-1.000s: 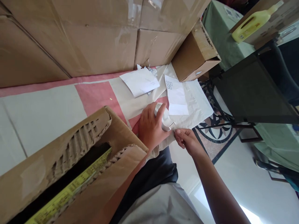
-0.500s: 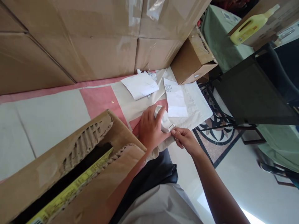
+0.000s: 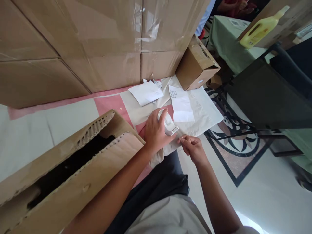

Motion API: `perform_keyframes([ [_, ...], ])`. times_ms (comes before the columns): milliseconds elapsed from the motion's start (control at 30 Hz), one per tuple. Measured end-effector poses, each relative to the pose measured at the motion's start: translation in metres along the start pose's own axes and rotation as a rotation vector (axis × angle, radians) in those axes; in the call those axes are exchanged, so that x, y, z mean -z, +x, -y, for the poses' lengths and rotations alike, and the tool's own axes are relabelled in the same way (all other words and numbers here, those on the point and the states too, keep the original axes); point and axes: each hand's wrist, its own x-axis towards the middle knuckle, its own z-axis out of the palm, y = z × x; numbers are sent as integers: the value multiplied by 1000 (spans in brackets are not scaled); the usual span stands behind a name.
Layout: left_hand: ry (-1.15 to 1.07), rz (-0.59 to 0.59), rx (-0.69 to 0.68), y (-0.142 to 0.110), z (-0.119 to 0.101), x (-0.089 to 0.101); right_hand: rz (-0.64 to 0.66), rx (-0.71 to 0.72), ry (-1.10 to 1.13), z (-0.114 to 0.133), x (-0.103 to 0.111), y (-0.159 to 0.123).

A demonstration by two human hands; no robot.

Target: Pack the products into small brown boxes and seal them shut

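My left hand (image 3: 156, 131) is wrapped round a white rounded plastic object (image 3: 168, 123) with a small rectangular slot at its near end. It is held above the pink and white cloth. Just to the right, a little apart from the slot, my right hand (image 3: 191, 146) is closed with thumb and forefinger pinched together. Whatever sits in that pinch is too small to name. Beyond the hands lie a white sheet with small printed outlines (image 3: 182, 105) and a folded white paper (image 3: 146, 93).
An open cardboard box (image 3: 126, 146) with torn edges stands close at the left. Stacked taped cartons (image 3: 109, 35) wall off the back. A smaller carton (image 3: 192, 68) stands at the cloth's far end. To the right are a dark chair (image 3: 270, 94) and a yellow bottle (image 3: 260, 31).
My right hand has drawn slightly away from the slotted end of the white object. The view has shifted, and the yellow strip inside the near box no longer shows.
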Motion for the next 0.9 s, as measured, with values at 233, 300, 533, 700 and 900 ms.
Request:
perform_keyframes([
  [233, -61, -208, -284, -5, -27, 35, -167, 348, -161, 32, -24, -22],
  [300, -86, -48, -290, -8, -41, 49, -178, 492, -246, 41, -28, -30],
  [533, -90, 28, -243, -58, -59, 77, -17, 792, -284, 49, -47, -49],
  [700, 213, -175, -339, -107, -61, 119, 125, 776, -197, 39, -73, -43],
  [900, 204, -410, -37, -149, -65, 205, 19, 684, -244, 56, -78, -8],
])
